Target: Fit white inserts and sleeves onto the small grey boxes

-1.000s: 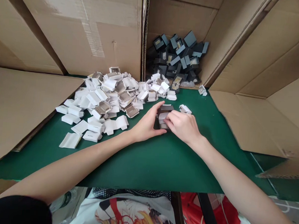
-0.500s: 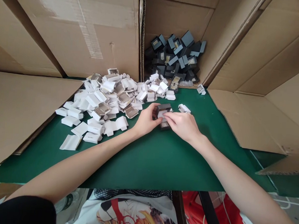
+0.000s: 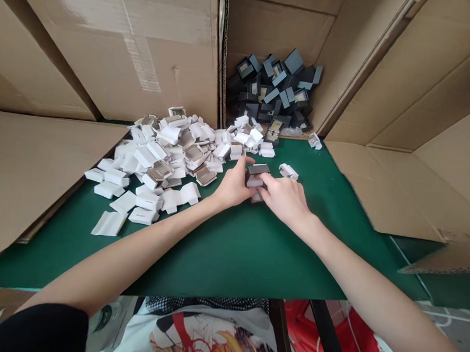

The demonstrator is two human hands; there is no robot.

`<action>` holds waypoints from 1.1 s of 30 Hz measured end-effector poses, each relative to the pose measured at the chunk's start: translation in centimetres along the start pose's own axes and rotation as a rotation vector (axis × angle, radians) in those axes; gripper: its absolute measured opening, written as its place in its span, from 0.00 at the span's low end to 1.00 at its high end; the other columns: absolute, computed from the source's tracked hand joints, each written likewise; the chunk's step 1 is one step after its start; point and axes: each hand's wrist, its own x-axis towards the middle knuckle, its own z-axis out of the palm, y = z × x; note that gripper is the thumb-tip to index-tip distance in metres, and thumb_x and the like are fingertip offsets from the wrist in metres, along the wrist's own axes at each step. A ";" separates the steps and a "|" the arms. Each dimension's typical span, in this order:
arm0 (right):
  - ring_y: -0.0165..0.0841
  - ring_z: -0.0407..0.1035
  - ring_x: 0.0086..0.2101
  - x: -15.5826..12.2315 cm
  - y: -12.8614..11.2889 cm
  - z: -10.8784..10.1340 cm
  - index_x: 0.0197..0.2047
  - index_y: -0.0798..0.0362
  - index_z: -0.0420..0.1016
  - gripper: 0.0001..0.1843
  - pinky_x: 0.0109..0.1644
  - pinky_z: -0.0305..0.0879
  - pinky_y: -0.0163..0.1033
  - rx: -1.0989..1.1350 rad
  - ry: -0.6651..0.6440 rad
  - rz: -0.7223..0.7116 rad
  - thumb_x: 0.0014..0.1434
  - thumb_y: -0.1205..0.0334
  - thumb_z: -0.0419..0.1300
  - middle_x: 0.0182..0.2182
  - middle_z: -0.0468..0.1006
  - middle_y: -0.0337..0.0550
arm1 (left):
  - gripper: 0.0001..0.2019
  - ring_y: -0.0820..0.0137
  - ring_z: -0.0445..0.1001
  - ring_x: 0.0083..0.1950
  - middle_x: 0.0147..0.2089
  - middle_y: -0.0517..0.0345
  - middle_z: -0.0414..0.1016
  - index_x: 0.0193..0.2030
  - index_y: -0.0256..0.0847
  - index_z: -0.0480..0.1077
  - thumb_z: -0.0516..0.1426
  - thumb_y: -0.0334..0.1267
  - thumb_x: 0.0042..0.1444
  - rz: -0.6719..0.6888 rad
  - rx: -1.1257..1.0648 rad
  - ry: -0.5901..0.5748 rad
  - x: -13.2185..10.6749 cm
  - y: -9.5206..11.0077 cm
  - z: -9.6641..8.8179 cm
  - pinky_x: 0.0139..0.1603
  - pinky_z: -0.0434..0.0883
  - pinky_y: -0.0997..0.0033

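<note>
Over the green table, a small black box [image 3: 258,169] stands with its lid tipped open. My left hand [image 3: 232,187] is closed around its left side, the index finger lifted off the top. From the right, my right hand [image 3: 287,198] has finger and thumb closed at a white insert [image 3: 254,181] in the lid; the fingertips partly cover it. Below the insert, a bit of the box's lower half shows between my hands. Just behind my right hand lies a folded white card piece [image 3: 288,171].
A large heap of folded white card pieces [image 3: 157,150] spreads over the left and middle of the green table [image 3: 214,254]. Several black boxes [image 3: 272,93] are piled inside a cardboard carton [image 3: 284,25] at the back. Cardboard flaps [image 3: 381,190] border the table on both sides.
My right finger and thumb have spread a little and shifted on the white insert. My left index finger has lifted away from the box. The box stays in nearly the same place.
</note>
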 end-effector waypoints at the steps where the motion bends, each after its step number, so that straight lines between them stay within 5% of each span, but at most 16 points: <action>1: 0.40 0.71 0.27 0.0 -0.2 -0.1 0.47 0.50 0.73 0.12 0.26 0.47 0.37 -0.029 -0.005 0.003 0.61 0.62 0.54 0.29 0.79 0.48 | 0.30 0.70 0.70 0.31 0.31 0.62 0.70 0.53 0.41 0.56 0.57 0.27 0.40 0.001 0.035 -0.006 0.2 0.2 0.0 0.30 0.65 0.73; 11: 0.40 0.70 0.25 0.2 -0.5 0.0 0.41 0.52 0.76 0.11 0.26 0.50 0.38 -0.079 0.042 0.004 0.62 0.60 0.54 0.26 0.77 0.51 | 0.33 0.67 0.71 0.33 0.32 0.61 0.69 0.58 0.40 0.55 0.56 0.27 0.41 0.050 0.084 -0.074 0.7 -0.4 -0.2 0.35 0.69 0.68; 14: 0.41 0.71 0.27 0.1 -0.5 0.0 0.44 0.50 0.76 0.12 0.27 0.50 0.38 -0.055 0.021 0.027 0.61 0.60 0.55 0.27 0.77 0.50 | 0.33 0.67 0.70 0.37 0.39 0.56 0.68 0.58 0.38 0.51 0.57 0.28 0.43 0.094 0.062 0.030 -0.2 -0.5 0.0 0.37 0.70 0.68; 17: 0.41 0.72 0.28 0.2 -0.4 0.3 0.45 0.50 0.76 0.12 0.26 0.47 0.38 -0.034 0.034 0.035 0.61 0.60 0.55 0.28 0.78 0.50 | 0.22 0.67 0.67 0.43 0.46 0.52 0.63 0.49 0.39 0.57 0.58 0.32 0.46 0.195 0.170 0.215 -1.4 -0.4 0.0 0.40 0.70 0.69; 20: 0.41 0.72 0.28 0.5 -0.2 0.7 0.44 0.49 0.77 0.12 0.26 0.45 0.39 -0.020 0.068 0.029 0.61 0.58 0.54 0.27 0.78 0.49 | 0.04 0.68 0.67 0.43 0.45 0.52 0.63 0.37 0.40 0.65 0.54 0.33 0.54 0.300 0.389 0.214 -2.2 -0.1 -0.6 0.41 0.69 0.68; 22: 0.41 0.72 0.28 0.8 -0.2 0.9 0.43 0.48 0.77 0.12 0.26 0.46 0.39 -0.006 0.087 0.031 0.61 0.58 0.54 0.27 0.78 0.48 | 0.05 0.66 0.68 0.44 0.48 0.50 0.63 0.37 0.40 0.70 0.53 0.34 0.56 0.332 0.509 0.202 -2.2 0.0 -0.9 0.41 0.69 0.68; 26: 0.40 0.72 0.30 1.2 -0.1 1.1 0.44 0.48 0.78 0.13 0.28 0.49 0.39 0.045 0.094 0.041 0.61 0.58 0.54 0.29 0.79 0.48 | 0.14 0.68 0.71 0.39 0.50 0.49 0.68 0.47 0.42 0.74 0.53 0.34 0.55 0.240 0.567 0.137 -1.4 0.3 -1.2 0.40 0.71 0.67; 33: 0.33 0.67 0.24 1.2 0.7 0.8 0.42 0.50 0.80 0.14 0.29 0.53 0.36 0.303 0.176 -0.019 0.61 0.59 0.53 0.23 0.76 0.42 | 0.11 0.70 0.70 0.31 0.37 0.53 0.72 0.40 0.38 0.77 0.55 0.31 0.52 0.108 0.578 0.092 -0.1 0.8 -1.3 0.38 0.70 0.69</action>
